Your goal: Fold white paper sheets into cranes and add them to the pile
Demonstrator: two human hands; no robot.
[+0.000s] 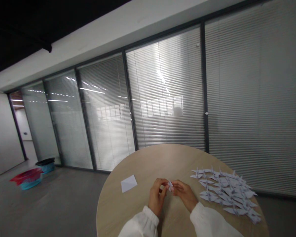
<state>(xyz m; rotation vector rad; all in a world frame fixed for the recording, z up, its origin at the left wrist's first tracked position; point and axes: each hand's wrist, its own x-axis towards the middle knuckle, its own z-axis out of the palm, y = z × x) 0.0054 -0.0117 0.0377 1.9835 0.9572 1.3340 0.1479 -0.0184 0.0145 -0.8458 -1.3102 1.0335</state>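
My left hand [158, 196] and my right hand [185, 194] meet over the round wooden table [148, 161], fingers pinched on a small folded white paper piece [170, 186] held between them. Both arms wear white sleeves. A flat square sheet of white paper [128, 183] lies on the table to the left of my hands. To the right lies a spread of several folded white paper cranes [227, 192].
A glass wall with closed blinds [167, 95] runs behind the table. On the grey floor at the far left stand a blue bin with a red liner [28, 179] and a second blue bin with a dark liner [46, 164].
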